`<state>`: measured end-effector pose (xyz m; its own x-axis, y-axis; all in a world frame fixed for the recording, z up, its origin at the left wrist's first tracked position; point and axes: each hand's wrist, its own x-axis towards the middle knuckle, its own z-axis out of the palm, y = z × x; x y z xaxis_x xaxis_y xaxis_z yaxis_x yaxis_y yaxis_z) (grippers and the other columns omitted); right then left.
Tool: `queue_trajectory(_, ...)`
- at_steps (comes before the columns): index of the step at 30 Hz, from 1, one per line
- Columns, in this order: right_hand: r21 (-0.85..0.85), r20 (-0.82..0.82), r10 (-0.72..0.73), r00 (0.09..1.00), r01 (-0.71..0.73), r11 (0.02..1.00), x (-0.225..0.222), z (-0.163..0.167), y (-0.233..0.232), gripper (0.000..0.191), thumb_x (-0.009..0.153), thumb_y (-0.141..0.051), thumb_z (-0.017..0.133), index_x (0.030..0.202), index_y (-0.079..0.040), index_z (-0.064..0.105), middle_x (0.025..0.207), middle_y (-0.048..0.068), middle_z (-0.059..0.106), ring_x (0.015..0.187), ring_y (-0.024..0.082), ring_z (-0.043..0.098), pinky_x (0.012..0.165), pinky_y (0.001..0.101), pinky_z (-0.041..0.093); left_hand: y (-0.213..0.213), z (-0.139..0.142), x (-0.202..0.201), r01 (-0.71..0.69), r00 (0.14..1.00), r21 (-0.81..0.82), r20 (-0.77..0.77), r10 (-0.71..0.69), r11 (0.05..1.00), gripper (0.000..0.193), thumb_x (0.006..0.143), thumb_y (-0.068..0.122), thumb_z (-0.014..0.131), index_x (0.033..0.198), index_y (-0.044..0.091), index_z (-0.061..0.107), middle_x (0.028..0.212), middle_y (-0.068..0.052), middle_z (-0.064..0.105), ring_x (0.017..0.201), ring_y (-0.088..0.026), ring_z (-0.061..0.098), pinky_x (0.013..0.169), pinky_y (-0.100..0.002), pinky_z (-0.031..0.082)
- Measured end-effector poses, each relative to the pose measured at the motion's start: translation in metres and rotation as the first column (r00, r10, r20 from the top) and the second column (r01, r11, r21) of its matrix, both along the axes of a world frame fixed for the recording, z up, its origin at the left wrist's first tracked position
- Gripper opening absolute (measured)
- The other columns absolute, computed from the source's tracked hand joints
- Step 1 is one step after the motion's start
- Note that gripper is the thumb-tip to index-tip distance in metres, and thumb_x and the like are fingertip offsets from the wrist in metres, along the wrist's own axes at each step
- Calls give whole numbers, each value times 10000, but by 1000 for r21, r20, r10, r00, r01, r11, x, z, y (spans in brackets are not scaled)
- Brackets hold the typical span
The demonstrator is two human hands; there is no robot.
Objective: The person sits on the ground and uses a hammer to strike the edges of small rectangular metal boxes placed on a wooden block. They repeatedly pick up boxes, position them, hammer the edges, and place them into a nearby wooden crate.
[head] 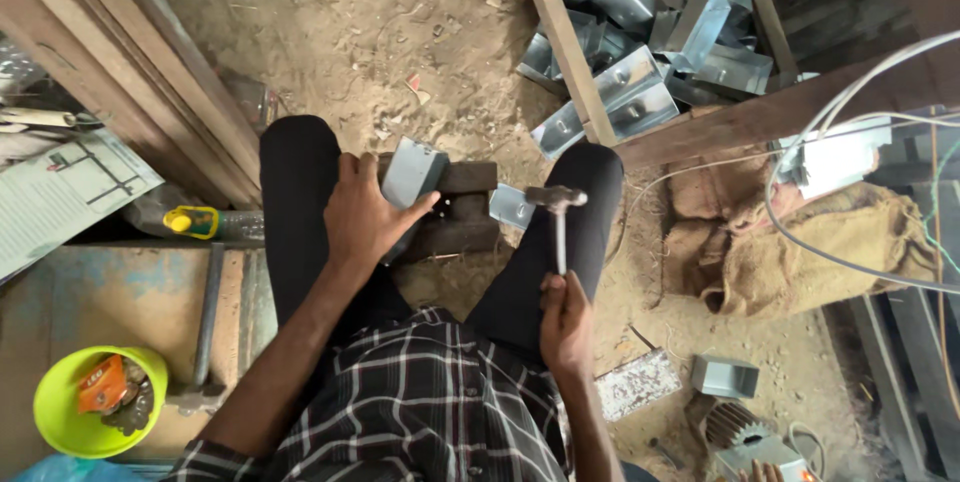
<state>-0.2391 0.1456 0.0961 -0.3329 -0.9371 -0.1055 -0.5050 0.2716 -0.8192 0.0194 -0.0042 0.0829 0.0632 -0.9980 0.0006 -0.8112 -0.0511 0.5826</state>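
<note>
A seated person's right hand [566, 327] clenches a steel-headed hammer [558, 204], handle running toward 12 o'clock. At 10 o'clock from its head, the left hand [365, 217] grasps a folded grey sheet-metal bracket [412, 172] on a dark wooden block [462, 204]. Beyond, at 1 o'clock, similar brackets [640, 32] lie piled.

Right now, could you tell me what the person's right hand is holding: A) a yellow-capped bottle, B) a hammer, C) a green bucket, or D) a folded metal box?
B: the right hand grips the handle of a hammer, while the left hand steadies a folded metal box on the dark block.
</note>
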Motion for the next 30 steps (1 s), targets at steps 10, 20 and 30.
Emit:
queue_trajectory(10, 77, -198, 226, 954, -215, 974, 29, 50, -31, 161, 1073, -168, 527, 1004, -24, 549, 781, 243, 673, 686, 463, 648, 569, 526, 456, -2, -38, -15, 112, 990, 180, -108, -94, 977, 1095, 563, 487, 946, 1321, -104, 421, 1246, -284, 544, 1145, -461, 567, 916, -550, 498)
queue_trajectory(20, -54, -240, 240, 941, -260, 964, 58, 51, -62, 121, 1019, -111, 550, 1023, 5, 516, 721, 238, 662, 603, 438, 660, 460, 505, 474, 1, -48, -22, 82, 995, 350, 17, -94, 933, 1169, 553, 499, 990, 1406, -39, 399, 1408, -302, 448, 1281, -514, 463, 994, -640, 428)
queue_trajectory(30, -91, -311, 143, 940, -179, 980, 45, 58, -64, 176, 1056, -111, 517, 1088, 61, 531, 617, 251, 611, 483, 423, 602, 407, 516, 399, 6, -41, -20, 61, 998, 380, -47, -47, 923, 1092, 604, 486, 929, 1410, -31, 405, 1408, -244, 470, 1301, -455, 482, 999, -578, 478)
